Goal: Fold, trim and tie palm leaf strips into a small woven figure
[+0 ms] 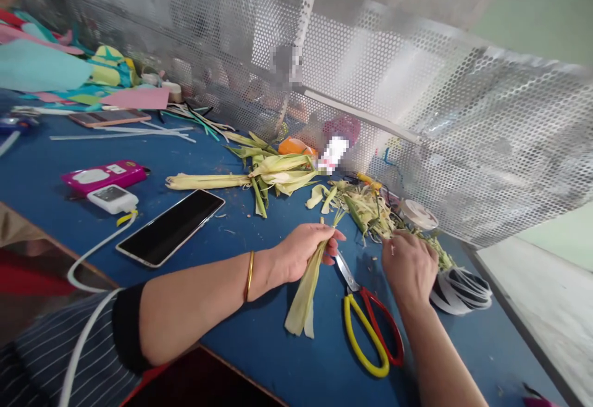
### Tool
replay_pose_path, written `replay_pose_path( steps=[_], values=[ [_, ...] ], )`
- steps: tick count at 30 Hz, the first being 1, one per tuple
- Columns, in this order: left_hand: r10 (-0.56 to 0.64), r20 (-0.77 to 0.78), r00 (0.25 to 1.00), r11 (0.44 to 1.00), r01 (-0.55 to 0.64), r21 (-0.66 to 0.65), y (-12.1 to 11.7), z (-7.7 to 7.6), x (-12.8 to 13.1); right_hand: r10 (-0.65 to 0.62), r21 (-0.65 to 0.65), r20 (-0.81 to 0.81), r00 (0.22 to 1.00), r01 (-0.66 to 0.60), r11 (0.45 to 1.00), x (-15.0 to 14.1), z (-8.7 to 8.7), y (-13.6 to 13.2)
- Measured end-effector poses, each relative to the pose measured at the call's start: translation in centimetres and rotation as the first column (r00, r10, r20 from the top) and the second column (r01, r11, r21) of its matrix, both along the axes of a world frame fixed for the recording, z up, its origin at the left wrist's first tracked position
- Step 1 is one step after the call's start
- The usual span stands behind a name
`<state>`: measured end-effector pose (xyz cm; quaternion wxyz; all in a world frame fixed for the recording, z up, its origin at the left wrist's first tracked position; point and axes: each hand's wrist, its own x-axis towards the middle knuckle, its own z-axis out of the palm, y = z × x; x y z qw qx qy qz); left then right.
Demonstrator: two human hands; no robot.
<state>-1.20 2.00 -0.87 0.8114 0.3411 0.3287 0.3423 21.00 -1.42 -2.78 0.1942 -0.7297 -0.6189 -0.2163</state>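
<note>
My left hand point(311, 247) is closed around a bundle of pale green corn husk point(306, 296), whose wide ends hang toward the table's front edge. Thin tips of it stick out above the fingers. My right hand point(411, 265) is at the pile of shredded husk scraps point(370, 212), with its back to me. Its fingers curl under and are mostly hidden, so what they hold does not show. Between the hands lie scissors point(365, 317) with one yellow and one red handle, blades pointing at my left hand. Further back rests a larger bunch of husks point(282, 172).
A black-screened phone point(171, 228), a magenta device point(104, 175) and a white device with a cable point(112, 198) lie at left. White strip coils point(461, 291) sit at right. Perforated metal panels point(370, 73) stand behind. Coloured sheets point(41, 64) fill the back left.
</note>
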Motion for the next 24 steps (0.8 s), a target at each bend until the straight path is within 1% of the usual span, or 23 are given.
replay_pose_path(
  steps=[1, 2, 3, 4, 5, 6, 7, 8, 9, 10, 11, 12, 14, 15, 16, 18, 20, 22, 24],
  values=[
    [0.015, 0.0, 1.0, 1.0, -0.015, 0.003, -0.1, 0.1, 0.0, 0.034, 0.05, -0.057, 0.998, -0.031, 0.998, -0.5, 0.3, -0.1],
    [0.031, 0.002, 1.0, 1.0, -0.031, 0.003, -0.1, 0.2, 0.0, 0.082, 0.086, -0.148, 0.986, -0.07, 0.994, -1.2, 0.6, -0.2],
    [0.048, 0.005, 0.999, 0.999, -0.048, 0.002, -0.1, 0.3, 0.0, 0.141, 0.09, -0.272, 0.952, -0.121, 0.989, -2.0, 0.8, -0.3],
    [0.063, 0.005, 0.998, 0.998, -0.063, 0.002, -0.1, 0.3, 0.0, 0.195, 0.056, -0.425, 0.884, -0.189, 0.98, -3.0, 1.0, -0.5],
    [0.073, 0.003, 0.997, 0.997, -0.073, 0.004, 0.0, 0.3, -0.1, 0.223, 0.011, -0.586, 0.779, -0.268, 0.963, -4.0, 1.1, -0.6],
    [0.08, -0.002, 0.997, 0.997, -0.08, 0.008, 0.1, 0.3, -0.2, 0.233, -0.03, -0.721, 0.653, -0.365, 0.931, -5.0, 1.2, -0.8],
    [0.082, -0.006, 0.997, 0.997, -0.082, 0.013, 0.2, 0.3, -0.2, 0.22, -0.04, -0.825, 0.521, -0.441, 0.897, -6.0, 1.1, -1.0],
    [0.083, -0.008, 0.996, 0.996, -0.083, 0.022, 0.3, 0.1, -0.3, 0.203, -0.028, -0.896, 0.395, -0.508, 0.861, -6.9, 1.0, -1.2],
    [0.085, -0.015, 0.996, 0.996, -0.085, 0.035, 0.4, 0.0, -0.3, 0.185, -0.004, -0.942, 0.281, -0.557, 0.83, -7.6, 0.8, -1.4],
    [0.08, -0.028, 0.996, 0.996, -0.079, 0.046, 0.5, -0.2, -0.3, 0.165, 0.021, -0.968, 0.19, -0.592, 0.806, -8.2, 0.6, -1.6],
    [0.068, -0.047, 0.997, 0.996, -0.065, 0.055, 0.6, -0.4, -0.3, 0.137, 0.04, -0.984, 0.115, -0.602, 0.797, -8.7, 0.4, -1.8],
    [0.053, -0.067, 0.996, 0.997, -0.049, 0.063, 0.6, -0.5, -0.2, 0.105, 0.052, -0.993, 0.055, -0.6, 0.799, -9.0, 0.2, -1.9],
    [0.036, -0.093, 0.995, 0.995, -0.027, 0.099, 0.8, -0.9, -0.1, 0.042, 0.059, -0.998, -0.043, -0.557, 0.828, -9.2, 0.2, -2.1],
    [0.048, -0.099, 0.994, 0.99, -0.035, 0.135, 0.8, -0.9, 0.0, 0.013, 0.058, -0.996, -0.088, -0.531, 0.845, -9.1, 0.2, -2.1],
    [0.087, -0.105, 0.991, 0.981, -0.067, 0.183, 0.9, -1.0, 0.0, -0.01, 0.06, -0.991, -0.136, -0.506, 0.861, -9.0, 0.3, -2.1],
    [0.195, -0.124, 0.973, 0.937, -0.148, 0.316, 1.0, -0.9, -0.1, -0.038, 0.071, -0.974, -0.223, -0.461, 0.884, -8.7, 0.7, -2.1],
    [0.271, -0.155, 0.95, 0.862, -0.168, 0.478, 1.1, -0.8, -0.4, -0.053, 0.081, -0.957, -0.286, -0.438, 0.895, -8.5, 0.9, -2.1],
    [0.293, -0.197, 0.935, 0.761, -0.103, 0.641, 1.1, -0.6, -0.7, -0.051, 0.093, -0.95, -0.308, -0.436, 0.895, -8.5, 1.0, -2.1],
    [0.307, -0.243, 0.92, 0.654, -0.018, 0.757, 1.1, -0.4, -0.9, -0.046, 0.101, -0.951, -0.305, -0.45, 0.887, -8.6, 0.9, -2.2]
  ],
)
